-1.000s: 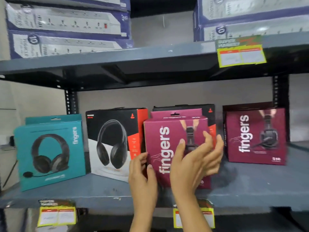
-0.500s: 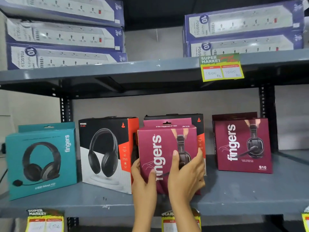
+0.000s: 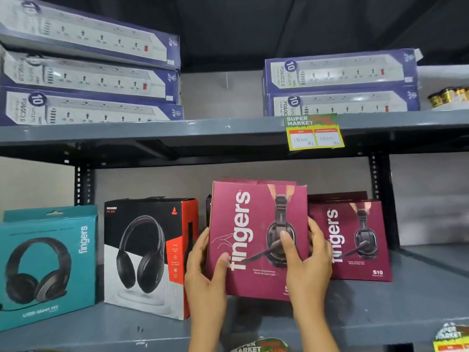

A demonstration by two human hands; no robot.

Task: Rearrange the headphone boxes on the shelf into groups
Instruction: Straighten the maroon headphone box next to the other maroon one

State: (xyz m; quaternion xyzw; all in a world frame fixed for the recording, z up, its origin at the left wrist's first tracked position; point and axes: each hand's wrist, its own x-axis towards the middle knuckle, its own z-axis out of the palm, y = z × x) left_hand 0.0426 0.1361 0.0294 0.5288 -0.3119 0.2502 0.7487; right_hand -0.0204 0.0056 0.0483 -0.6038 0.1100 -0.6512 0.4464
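A maroon "fingers" headphone box is held tilted just above the grey shelf. My left hand grips its lower left edge and my right hand grips its right side. It overlaps a second maroon "fingers" box standing at its right. A black, white and orange headphone box stands to the left of my hands. Further left stands a teal "fingers" box. Whatever is behind the held box is hidden.
The upper shelf carries stacked blue power-strip boxes on the left and the right, with a yellow price tag on its edge. A black upright post stands at the right. Bare shelf surface lies beyond the right maroon box.
Both hands have closed on the front maroon box, lifted it off the shelf and carried it right, up against the other maroon box. The view has tilted upward.
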